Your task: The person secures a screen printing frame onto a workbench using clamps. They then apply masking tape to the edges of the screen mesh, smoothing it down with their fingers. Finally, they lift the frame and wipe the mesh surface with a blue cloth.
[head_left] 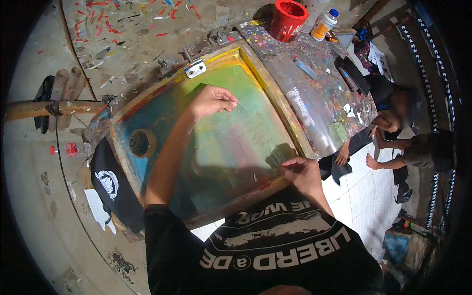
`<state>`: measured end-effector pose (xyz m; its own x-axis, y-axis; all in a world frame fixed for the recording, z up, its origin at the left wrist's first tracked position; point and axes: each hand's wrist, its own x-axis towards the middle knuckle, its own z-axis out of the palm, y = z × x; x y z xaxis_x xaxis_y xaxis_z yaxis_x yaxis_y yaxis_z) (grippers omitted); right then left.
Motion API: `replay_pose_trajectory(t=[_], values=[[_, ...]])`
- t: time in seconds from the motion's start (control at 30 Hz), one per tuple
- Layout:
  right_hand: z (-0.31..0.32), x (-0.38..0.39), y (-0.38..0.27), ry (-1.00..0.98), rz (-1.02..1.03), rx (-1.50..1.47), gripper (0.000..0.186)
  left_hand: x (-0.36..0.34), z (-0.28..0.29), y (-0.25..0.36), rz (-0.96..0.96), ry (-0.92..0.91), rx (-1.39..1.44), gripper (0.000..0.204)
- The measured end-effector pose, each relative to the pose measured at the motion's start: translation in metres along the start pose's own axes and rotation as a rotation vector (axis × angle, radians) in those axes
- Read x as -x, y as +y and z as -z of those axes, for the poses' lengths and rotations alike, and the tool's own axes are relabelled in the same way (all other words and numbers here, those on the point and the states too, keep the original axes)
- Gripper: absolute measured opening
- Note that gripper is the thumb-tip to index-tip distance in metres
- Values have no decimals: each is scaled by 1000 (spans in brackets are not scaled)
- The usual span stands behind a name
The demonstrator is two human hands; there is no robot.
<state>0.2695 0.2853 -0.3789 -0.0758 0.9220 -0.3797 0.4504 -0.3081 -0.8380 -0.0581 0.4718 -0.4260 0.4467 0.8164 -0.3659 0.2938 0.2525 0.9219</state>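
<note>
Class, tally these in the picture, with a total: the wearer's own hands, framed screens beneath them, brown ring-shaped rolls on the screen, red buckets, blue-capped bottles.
Own hands: 2 (left hand, right hand)
Framed screen: 1
Brown ring-shaped roll: 1
Red bucket: 1
Blue-capped bottle: 1
Total: 6
</note>
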Motion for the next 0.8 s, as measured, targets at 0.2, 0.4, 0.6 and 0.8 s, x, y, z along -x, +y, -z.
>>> replay_pose_trajectory(t=[0.2,0.4,0.6,0.8], values=[[-13,2,-16,54,-2,247,38,-9,-3,-5,-53,25,-150,22],[-17,0,-25,-8,-44,444,51,-12,-5,-21,-120,70,-112,30],[-24,1,-24,-30,-72,548,55,-9,-9,-23,-116,114,-107,40],[-27,1,-23,-35,-96,612,57,-7,-12,-18,-128,153,-100,40]])
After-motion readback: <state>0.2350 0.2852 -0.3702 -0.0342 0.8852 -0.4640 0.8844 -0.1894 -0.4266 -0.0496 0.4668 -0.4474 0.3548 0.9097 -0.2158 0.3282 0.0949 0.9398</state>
